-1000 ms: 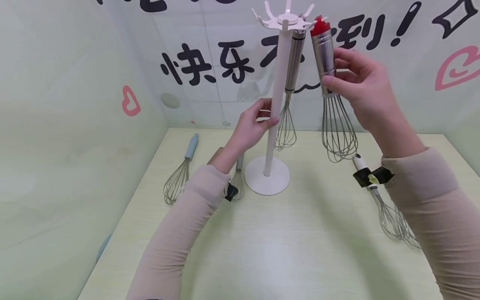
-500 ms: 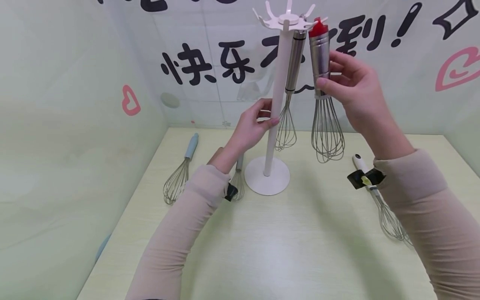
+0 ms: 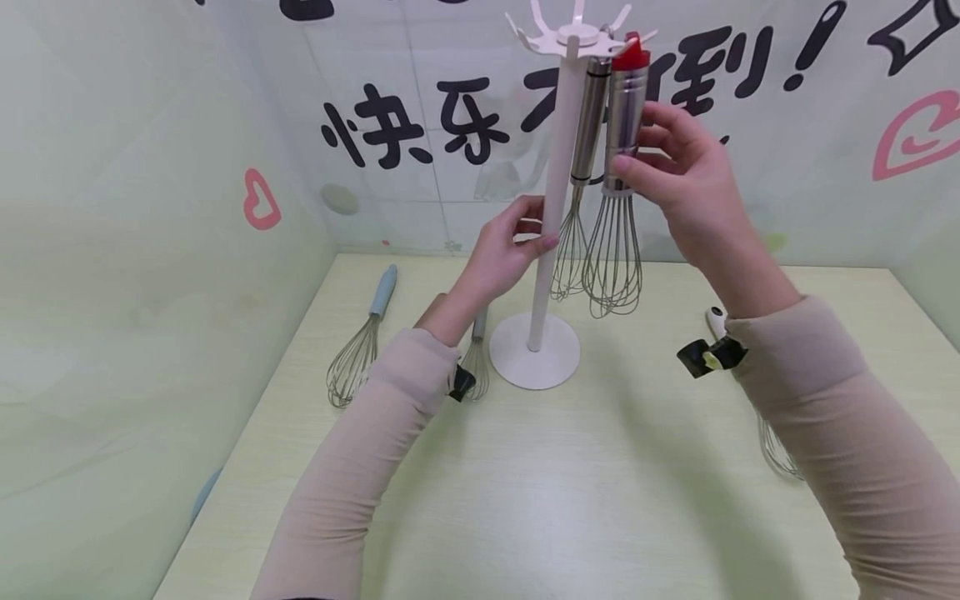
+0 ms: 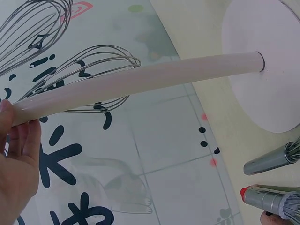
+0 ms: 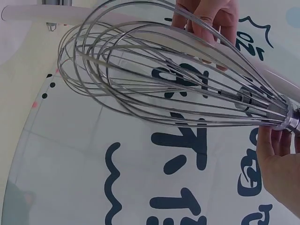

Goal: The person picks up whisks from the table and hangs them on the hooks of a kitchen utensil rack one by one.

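Note:
My right hand [image 3: 682, 167] holds a steel whisk [image 3: 624, 117] with a red end upright by its handle, thumb in front. Its red end is at a hook of the white rack [image 3: 558, 142]; whether the hook passes through it I cannot tell. A second steel whisk [image 3: 591, 125] hangs from the rack just left of it. My left hand [image 3: 510, 246] grips the rack's pole about midway, thumb in front. In the right wrist view, the wires of the held whisk [image 5: 187, 112] overlap those of the hanging one, and the left hand [image 5: 211, 21] is behind them.
A blue-handled whisk [image 3: 382, 292] lies at the left. A grey-handled whisk [image 3: 478, 333] lies behind my left forearm, with a red-ended whisk [image 4: 265, 199] near it in the left wrist view. My right sleeve partly covers a white-handled whisk [image 3: 716, 321].
My right hand has moved the red-ended whisk leftward, close beside the hanging whisk, and it now hangs straighter. My left hand has stayed on the pole.

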A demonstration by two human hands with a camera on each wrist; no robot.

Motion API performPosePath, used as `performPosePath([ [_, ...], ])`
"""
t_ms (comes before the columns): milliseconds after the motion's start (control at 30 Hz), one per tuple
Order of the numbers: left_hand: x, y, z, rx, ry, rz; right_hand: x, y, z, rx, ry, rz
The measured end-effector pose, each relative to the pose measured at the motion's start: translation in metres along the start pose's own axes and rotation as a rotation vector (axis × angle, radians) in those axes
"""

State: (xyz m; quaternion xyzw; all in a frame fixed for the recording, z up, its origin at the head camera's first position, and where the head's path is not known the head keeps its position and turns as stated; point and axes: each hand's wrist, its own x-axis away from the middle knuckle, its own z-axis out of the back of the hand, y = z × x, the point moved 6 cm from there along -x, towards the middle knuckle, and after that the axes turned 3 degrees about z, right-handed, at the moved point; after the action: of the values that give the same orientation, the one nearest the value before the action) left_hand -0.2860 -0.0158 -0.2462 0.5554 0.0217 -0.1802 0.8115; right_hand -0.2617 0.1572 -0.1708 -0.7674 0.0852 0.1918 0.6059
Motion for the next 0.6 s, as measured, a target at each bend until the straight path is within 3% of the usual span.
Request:
performPosePath([
  [600, 0.0004, 0.0004, -0.0003, 0.007, 0.003, 0.002, 0.0011, 0.0051, -0.0014, 0.028, 0.003, -0.031],
])
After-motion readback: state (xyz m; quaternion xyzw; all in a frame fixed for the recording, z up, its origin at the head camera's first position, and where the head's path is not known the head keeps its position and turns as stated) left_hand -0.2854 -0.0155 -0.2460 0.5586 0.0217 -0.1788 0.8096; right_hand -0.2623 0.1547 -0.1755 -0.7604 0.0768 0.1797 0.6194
